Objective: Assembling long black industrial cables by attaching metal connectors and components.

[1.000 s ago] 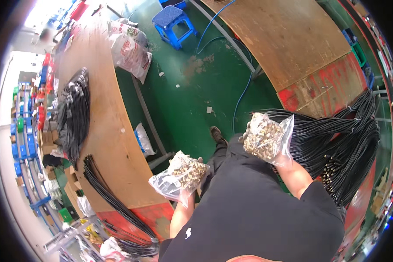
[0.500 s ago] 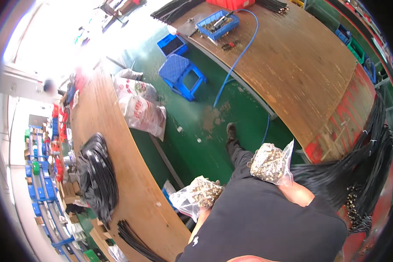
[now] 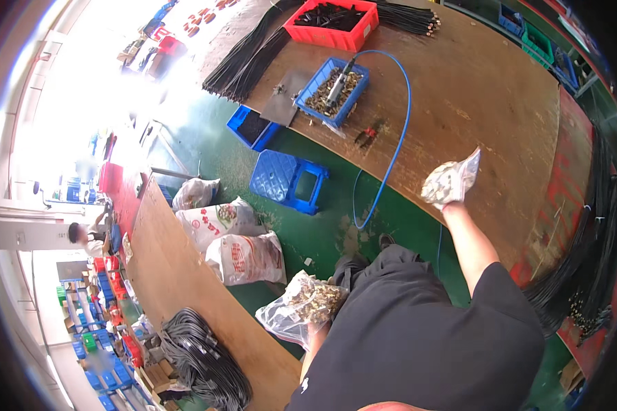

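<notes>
Since small parts (image 3: pixel 324 300) fill both clear plastic bags (image 3: pixel 281 319), each probably sags heavily, best cupped underneath, the left hand (image 3: pixel 315 330) clasping one beside the torso (image 3: pixel 418 335), the right hand (image 3: pixel 452 206) another over the counter (image 3: pixel 487 116).

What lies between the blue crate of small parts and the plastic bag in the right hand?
In the head view, a red-and-black tool lies near the blue crate, and a blue hose curves between that tool and the plastic bag.
</notes>
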A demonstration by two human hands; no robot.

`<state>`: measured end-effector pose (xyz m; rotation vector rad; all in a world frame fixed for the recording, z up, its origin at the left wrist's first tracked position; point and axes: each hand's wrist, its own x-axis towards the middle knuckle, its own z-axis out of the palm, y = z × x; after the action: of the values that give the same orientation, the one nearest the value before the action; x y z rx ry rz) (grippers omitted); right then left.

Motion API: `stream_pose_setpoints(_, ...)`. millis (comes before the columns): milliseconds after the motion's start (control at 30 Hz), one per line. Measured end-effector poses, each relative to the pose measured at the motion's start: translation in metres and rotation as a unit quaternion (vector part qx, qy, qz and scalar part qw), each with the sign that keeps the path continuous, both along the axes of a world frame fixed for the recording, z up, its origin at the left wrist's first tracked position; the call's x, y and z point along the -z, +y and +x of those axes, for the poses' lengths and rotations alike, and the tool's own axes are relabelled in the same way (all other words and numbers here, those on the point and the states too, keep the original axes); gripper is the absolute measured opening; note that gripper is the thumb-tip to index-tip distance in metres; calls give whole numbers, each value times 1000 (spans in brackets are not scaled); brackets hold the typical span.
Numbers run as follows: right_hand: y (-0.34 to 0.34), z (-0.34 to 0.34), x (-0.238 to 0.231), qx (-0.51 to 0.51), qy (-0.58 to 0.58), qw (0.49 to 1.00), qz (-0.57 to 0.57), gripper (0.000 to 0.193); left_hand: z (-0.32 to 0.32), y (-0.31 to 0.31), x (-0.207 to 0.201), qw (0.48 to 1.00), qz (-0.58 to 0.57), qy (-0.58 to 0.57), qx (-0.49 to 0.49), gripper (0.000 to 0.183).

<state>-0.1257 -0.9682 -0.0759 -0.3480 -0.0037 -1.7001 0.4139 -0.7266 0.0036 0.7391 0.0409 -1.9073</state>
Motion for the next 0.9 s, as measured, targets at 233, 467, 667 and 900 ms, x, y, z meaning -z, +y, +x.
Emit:
stream_pose_setpoints(233,-54,-4,-42,127,-49,915,379,58,52,-155,-6,997,38,2,72,54)
stream_pose_setpoints(467,2,-32,63,368,48,613,697,63,72,-371,10,968,102,57,223,54)
stream_pose_setpoints(667,-143,149,-35,318,461,523,642,43,62,-553,2,951,158,111,243,54)
stream_pose_setpoints(900,-302,350,-190,-106,523,776,336,56,55,-642,49,935,81,262,226,61)
